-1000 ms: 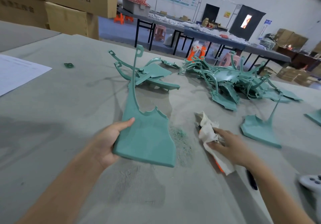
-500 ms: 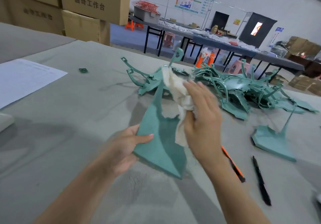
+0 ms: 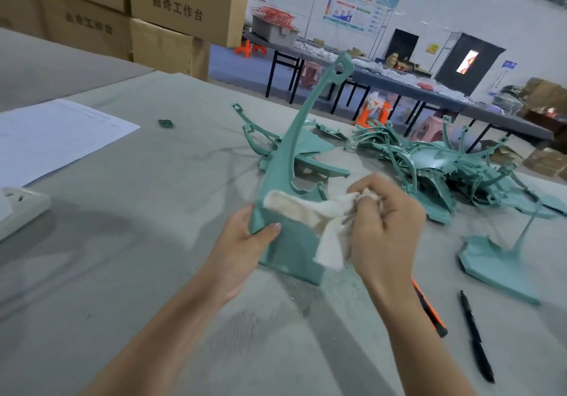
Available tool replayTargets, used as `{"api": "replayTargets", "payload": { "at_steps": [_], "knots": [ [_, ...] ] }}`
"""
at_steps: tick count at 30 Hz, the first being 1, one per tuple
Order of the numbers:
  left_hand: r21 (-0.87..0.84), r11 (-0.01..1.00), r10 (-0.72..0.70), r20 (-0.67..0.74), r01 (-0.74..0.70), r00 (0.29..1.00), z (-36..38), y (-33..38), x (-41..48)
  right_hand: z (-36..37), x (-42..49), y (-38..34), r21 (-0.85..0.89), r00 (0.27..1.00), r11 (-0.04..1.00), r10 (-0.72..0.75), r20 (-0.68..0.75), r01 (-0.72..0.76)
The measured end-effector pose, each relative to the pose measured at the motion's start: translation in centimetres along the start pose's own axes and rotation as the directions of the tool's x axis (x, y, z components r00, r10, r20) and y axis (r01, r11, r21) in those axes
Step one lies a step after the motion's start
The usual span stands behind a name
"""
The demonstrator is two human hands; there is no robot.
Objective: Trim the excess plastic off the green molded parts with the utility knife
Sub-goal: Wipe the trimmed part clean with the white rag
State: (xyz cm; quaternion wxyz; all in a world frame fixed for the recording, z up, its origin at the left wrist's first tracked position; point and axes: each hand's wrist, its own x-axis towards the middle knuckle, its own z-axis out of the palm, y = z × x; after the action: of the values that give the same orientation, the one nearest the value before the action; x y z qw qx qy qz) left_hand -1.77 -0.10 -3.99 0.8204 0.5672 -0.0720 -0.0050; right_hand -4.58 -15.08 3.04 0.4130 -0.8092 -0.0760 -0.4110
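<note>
L hand (image 3: 242,242) is gripping the green molded part (image 3: 291,248) at frame centre, thumb across its face. The part is standing upright: wide flat end low, long axis running up, thin looped stem leaning toward upper centre-right. R hand (image 3: 386,226) is clenching a white cloth (image 3: 294,208) against the part's face. Utility knife (image 3: 429,309) is lying lower right, untouched.

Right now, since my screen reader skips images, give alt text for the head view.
The left hand holds a green molded part upright while the right hand holds a white cloth against it. An orange utility knife and black pen lie on the table nearby.
</note>
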Motion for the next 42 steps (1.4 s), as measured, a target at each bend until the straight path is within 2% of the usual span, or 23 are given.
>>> {"api": "replayTargets", "payload": {
  "at_steps": [2, 4, 6, 7, 9, 11, 12, 14, 18, 20, 22, 24, 26, 28, 30, 32, 33, 34, 35, 37, 39, 40, 42],
  "knots": [
    [0.037, 0.999, 0.008, 0.006, -0.008, 1.000, 0.1, -0.2, -0.1, -0.6, 1.1, -0.4, 0.019, 0.988, 0.999, -0.024, -0.155, 0.027],
    [0.057, 0.998, 0.008, -0.016, -0.007, 1.000, 0.2, -0.3, -0.1, -0.4, 1.5, -0.9, 0.011, 0.976, 0.993, -0.117, -0.182, 0.121],
    [0.077, 0.997, 0.021, -0.006, -0.020, 1.000, 0.4, -0.3, -0.1, 0.8, 0.8, -1.2, -0.025, 0.956, 0.957, -0.291, -0.048, 0.290],
    [0.095, 0.994, 0.046, 0.014, -0.047, 0.999, 0.4, -0.4, -0.2, 1.6, 0.3, -1.1, -0.051, 0.908, 0.909, -0.409, 0.086, 0.414],
    [0.137, 0.982, 0.120, 0.055, -0.126, 0.991, 0.5, -0.2, -0.4, 3.0, -0.5, -0.3, -0.101, 0.676, 0.704, -0.618, 0.401, 0.703],
    [0.141, 0.977, 0.153, 0.069, -0.161, 0.986, 0.5, 0.0, -0.6, 3.4, 0.1, 0.9, -0.127, 0.425, 0.461, -0.633, 0.647, 0.879],
    [0.098, 0.983, 0.146, 0.070, -0.153, 0.987, 0.5, 0.0, -0.6, 3.2, 1.0, 1.2, -0.144, 0.344, 0.359, -0.589, 0.731, 0.922],
    [-0.025, 0.995, 0.098, 0.099, -0.096, 0.990, 0.4, -0.1, -0.4, 2.7, 3.6, 1.6, -0.206, 0.269, 0.177, -0.525, 0.808, 0.963],
    [-0.091, 0.996, 0.033, 0.165, -0.018, 0.986, 0.1, -0.1, -0.4, 2.5, 6.7, 1.6, -0.325, 0.262, -0.034, -0.514, 0.816, 0.945],
    [-0.014, 1.000, 0.005, 0.159, -0.003, 0.987, -0.2, -0.2, -0.5, 2.4, 7.7, 1.4, -0.341, 0.292, -0.060, -0.393, 0.872, 0.938],
    [0.053, 0.998, -0.048, 0.140, 0.041, 0.989, -0.4, -0.4, -0.5, 1.5, 9.6, 1.1, -0.432, 0.407, -0.081, -0.222, 0.886, 0.898],
    [0.079, 0.994, -0.089, 0.123, 0.080, 0.988, -0.5, -0.5, -0.5, 0.1, 11.9, 1.2, -0.548, 0.517, -0.138, -0.205, 0.831, 0.825],
    [0.080, 0.990, -0.122, 0.113, 0.113, 0.986, -0.5, -0.4, -0.4, -1.5, 13.8, 1.5, -0.612, 0.577, -0.132, -0.228, 0.784, 0.780],
    [0.061, 0.988, -0.145, 0.078, 0.141, 0.986, -0.7, -0.3, -0.2, -3.4, 15.7, 2.0, -0.688, 0.675, 0.029, -0.229, 0.701, 0.725],
    [-0.008, 0.986, -0.168, 0.031, 0.169, 0.985, -1.0, -0.2, 0.0, -5.8, 17.4, 2.3, -0.790, 0.864, 0.354, -0.244, 0.440, 0.502],
    [-0.072, 0.981, -0.182, 0.014, 0.182, 0.983, -1.2, 0.1, 0.1, -7.2, 18.2, 1.9, -0.657, 0.988, 0.738, -0.112, 0.107, 0.155],
    [-0.094, 0.979, -0.181, 0.026, 0.183, 0.983, -1.2, 0.3, 0.1, -7.3, 18.0, 1.6, -0.503, 1.000, 0.864, 0.015, -0.003, -0.014],
    [-0.111, 0.977, -0.177, 0.044, 0.181, 0.983, -1.2, 0.4, 0.1, -6.8, 17.4, 1.2, -0.315, 0.985, 0.934, 0.163, -0.048, -0.170],
    [-0.125, 0.976, -0.169, 0.064, 0.176, 0.984, -1.1, 0.5, 0.0, -5.9, 16.4, 0.8, -0.089, 0.950, 0.946, 0.310, -0.016, -0.311],
    [-0.125, 0.978, -0.154, 0.108, 0.167, 0.982, -0.8, 0.4, -0.2, -3.4, 13.4, -0.4, 0.280, 0.818, 0.771, 0.517, 0.252, -0.573],
    [-0.034, 0.990, -0.135, 0.125, 0.140, 0.983, -0.5, 0.1, -0.5, -0.9, 10.0, -1.3, 0.376, 0.682, 0.588, 0.474, 0.558, -0.716],
    [0.040, 0.992, -0.124, 0.113, 0.120, 0.986, -0.4, -0.1, -0.6, -0.1, 8.9, -1.6, 0.384, 0.648, 0.557, 0.418, 0.636, -0.736],
    [0.151, 0.985, -0.098, 0.071, 0.086, 0.993, -0.3, -0.3, -0.7, 0.4, 9.0, -2.0, 0.496, 0.708, 0.516, 0.392, 0.588, -0.698]
  ]
}}
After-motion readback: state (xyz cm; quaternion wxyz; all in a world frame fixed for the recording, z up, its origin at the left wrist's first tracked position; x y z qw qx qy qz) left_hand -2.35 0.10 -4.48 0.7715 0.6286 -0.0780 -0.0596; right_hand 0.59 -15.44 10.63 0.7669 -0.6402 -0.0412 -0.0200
